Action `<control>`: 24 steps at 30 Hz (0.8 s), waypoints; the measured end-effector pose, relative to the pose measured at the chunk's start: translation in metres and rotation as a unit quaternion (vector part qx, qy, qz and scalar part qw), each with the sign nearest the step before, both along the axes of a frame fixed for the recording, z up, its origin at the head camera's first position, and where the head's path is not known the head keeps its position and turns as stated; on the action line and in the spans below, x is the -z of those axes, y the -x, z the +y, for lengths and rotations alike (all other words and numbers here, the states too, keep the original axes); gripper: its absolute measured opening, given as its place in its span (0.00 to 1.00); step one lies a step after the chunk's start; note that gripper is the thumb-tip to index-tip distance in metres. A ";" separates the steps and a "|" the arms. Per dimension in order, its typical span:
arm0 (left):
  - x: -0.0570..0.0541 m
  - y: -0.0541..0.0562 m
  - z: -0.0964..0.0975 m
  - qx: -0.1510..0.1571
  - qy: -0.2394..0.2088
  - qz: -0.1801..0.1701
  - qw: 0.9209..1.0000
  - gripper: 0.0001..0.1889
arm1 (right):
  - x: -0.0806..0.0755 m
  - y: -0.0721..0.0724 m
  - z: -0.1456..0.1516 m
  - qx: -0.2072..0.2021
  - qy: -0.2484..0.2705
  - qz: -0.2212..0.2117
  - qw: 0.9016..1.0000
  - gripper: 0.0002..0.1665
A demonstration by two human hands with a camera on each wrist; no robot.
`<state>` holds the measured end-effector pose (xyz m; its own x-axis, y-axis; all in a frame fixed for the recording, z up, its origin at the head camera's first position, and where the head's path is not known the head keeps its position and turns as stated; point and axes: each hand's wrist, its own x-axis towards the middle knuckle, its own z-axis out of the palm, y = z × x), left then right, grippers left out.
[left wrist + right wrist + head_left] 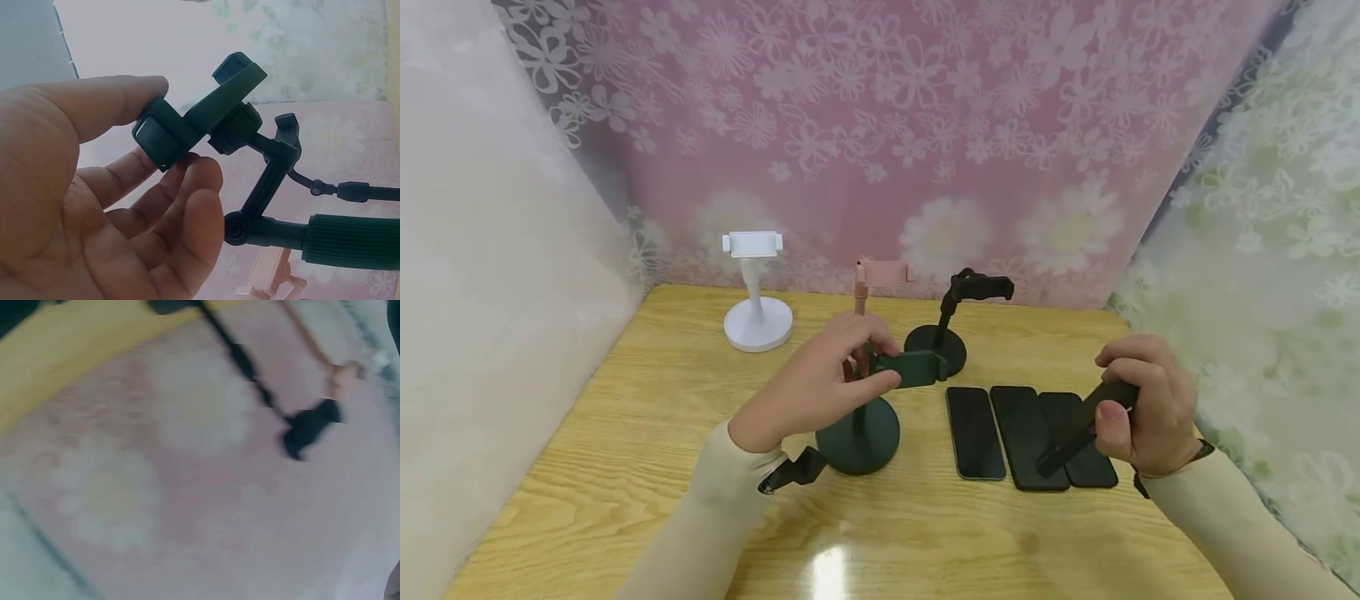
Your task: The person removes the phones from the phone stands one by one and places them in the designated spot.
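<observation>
My left hand pinches one end of the dark green phone stand's clamp between thumb and fingers. In the left wrist view the thumb lies on the clamp's end block, with fingertips below it. The stand's round base rests on the table. Over to the right, my right hand grips a dark phone, tilted on edge. That phone overlaps two of the black phones lying below it; the leftmost phone lies in plain sight. The right wrist view is blurred and leaves the held phone out.
Behind the green stand are a white phone stand, a pink phone stand and a black phone stand. The wooden table ends at a pink flowered curtain, with pale sheets on both sides.
</observation>
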<state>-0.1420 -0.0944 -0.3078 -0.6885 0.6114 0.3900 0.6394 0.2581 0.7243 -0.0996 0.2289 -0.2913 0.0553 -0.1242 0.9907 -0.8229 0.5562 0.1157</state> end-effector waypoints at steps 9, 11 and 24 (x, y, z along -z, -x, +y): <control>-0.001 0.001 0.000 0.006 0.000 -0.017 1.000 0.10 | 0.062 0.013 0.122 0.209 -0.134 -0.136 0.959 0.35; -0.001 0.002 0.000 0.006 0.001 -0.018 1.000 0.10 | 0.074 0.017 0.141 0.233 -0.165 -0.161 0.945 0.33; 0.000 0.002 -0.001 0.008 0.003 -0.040 0.999 0.10 | 0.117 0.030 0.196 0.247 -0.331 -0.347 0.842 0.03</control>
<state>-0.1439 -0.0951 -0.3083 -0.7078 0.6245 0.3302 0.5832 0.2528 0.7720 -0.1296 0.4249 -0.4079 -0.7294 -0.4995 0.4674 -0.5068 0.8535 0.1212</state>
